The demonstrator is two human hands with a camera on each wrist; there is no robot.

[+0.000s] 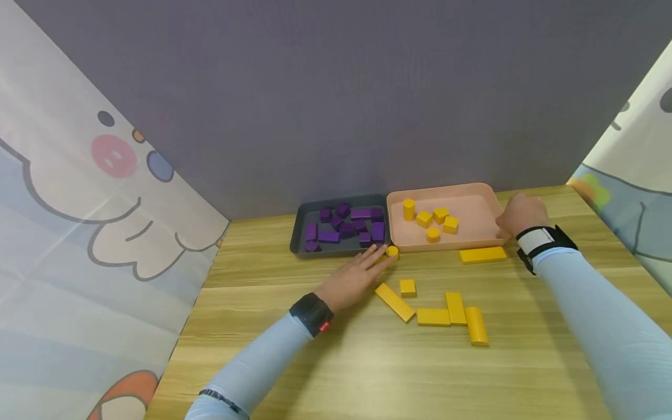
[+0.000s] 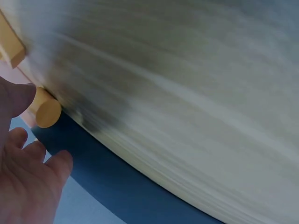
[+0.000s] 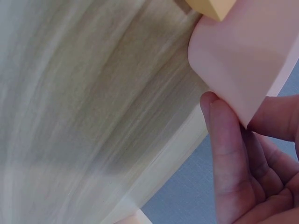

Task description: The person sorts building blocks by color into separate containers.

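In the head view my left hand [image 1: 350,281] reaches to the front right corner of the dark grey tray [image 1: 295,236], its fingers extended. A small yellow cylinder [image 1: 392,251] stands at its fingertips, where the two trays meet. The left wrist view shows the thumb [image 2: 21,98] overlapping that cylinder [image 2: 48,114], with the other fingers spread apart from the thumb. My right hand [image 1: 524,213] pinches the right rim of the pink tray [image 1: 475,213] between thumb and fingers. Several yellow blocks [image 1: 440,215] lie inside the pink tray, and several purple blocks [image 1: 329,237] fill the dark one.
In front of the pink tray lies a yellow plank [image 1: 483,255]. Nearer on the wooden table [image 1: 367,373] are a yellow cube [image 1: 408,287], a slanted plank [image 1: 395,303], flat blocks [image 1: 433,317] and a half-round block [image 1: 477,326]. A grey wall [image 1: 336,105] rises behind the trays.
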